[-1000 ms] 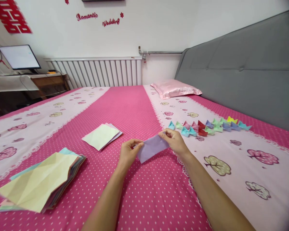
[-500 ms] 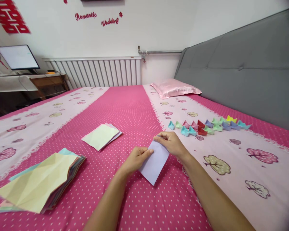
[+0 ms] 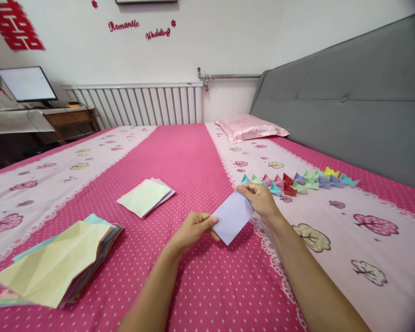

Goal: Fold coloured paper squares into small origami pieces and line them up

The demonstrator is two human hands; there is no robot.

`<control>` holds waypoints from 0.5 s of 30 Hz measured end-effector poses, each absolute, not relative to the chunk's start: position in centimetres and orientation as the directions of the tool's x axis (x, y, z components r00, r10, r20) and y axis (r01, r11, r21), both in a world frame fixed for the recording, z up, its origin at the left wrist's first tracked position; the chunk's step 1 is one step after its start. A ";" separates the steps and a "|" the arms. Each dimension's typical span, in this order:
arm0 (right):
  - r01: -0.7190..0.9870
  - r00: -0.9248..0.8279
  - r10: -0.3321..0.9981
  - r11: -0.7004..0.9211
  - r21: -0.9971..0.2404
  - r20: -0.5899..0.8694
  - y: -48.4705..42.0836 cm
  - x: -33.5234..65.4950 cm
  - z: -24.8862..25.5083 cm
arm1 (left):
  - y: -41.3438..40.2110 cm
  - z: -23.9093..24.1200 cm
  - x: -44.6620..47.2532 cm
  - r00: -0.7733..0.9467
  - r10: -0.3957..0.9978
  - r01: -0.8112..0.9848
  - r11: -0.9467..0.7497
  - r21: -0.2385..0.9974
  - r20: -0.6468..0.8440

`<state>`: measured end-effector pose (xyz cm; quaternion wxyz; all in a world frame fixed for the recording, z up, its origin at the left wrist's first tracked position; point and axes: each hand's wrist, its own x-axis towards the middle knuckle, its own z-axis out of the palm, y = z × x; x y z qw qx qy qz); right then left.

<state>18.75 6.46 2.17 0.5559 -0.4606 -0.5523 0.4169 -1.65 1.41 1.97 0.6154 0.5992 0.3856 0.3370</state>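
Note:
A lavender sheet of paper (image 3: 232, 217) is held up in front of me, above the pink dotted bedspread (image 3: 207, 286). My left hand (image 3: 195, 227) pinches its left corner, thumb on top. At the upper right corner, my right hand (image 3: 259, 198) grips the sheet between thumb and fingers. The paper looks flat and tilted; I cannot tell whether it is folded double. Just beyond my right hand stand several small folded paper boats (image 3: 290, 188) in blue, green, pink, red, purple and yellow.
A small stack of pale paper (image 3: 145, 197) lies left of centre. Nearer on the left is a thicker pile of creased coloured paper (image 3: 55, 263). A pink pillow (image 3: 251, 127) rests by the grey headboard (image 3: 349, 101). Behind are a radiator (image 3: 134, 105) and a monitor (image 3: 26, 84).
My right hand has moved right and slightly nearer, turning the lavender paper so that it lies more sideways between my hands. My left hand has barely moved.

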 end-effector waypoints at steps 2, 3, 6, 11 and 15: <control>0.024 0.068 0.972 0.222 -0.975 0.223 6.5 18.9 2.1 | 1.5 2.0 -1.8 0.461 0.884 0.043 0.062 0.997 -0.074; 0.018 0.080 0.971 0.224 -0.974 0.225 6.5 19.0 2.0 | 1.5 2.0 -1.8 0.448 0.891 0.040 0.062 0.997 -0.073; 0.047 0.118 0.957 0.260 -0.964 0.264 6.6 19.1 1.8 | 1.7 1.8 -2.1 0.387 0.919 0.021 0.074 0.997 -0.076; 0.230 0.424 0.760 0.436 -0.870 0.492 6.6 18.8 2.0 | 2.3 0.9 -2.5 0.095 0.985 -0.066 0.150 0.987 -0.143; 0.394 0.401 0.553 0.616 -0.682 0.730 4.9 16.5 2.4 | 2.1 1.1 -2.1 0.199 0.955 -0.209 0.260 0.943 -0.219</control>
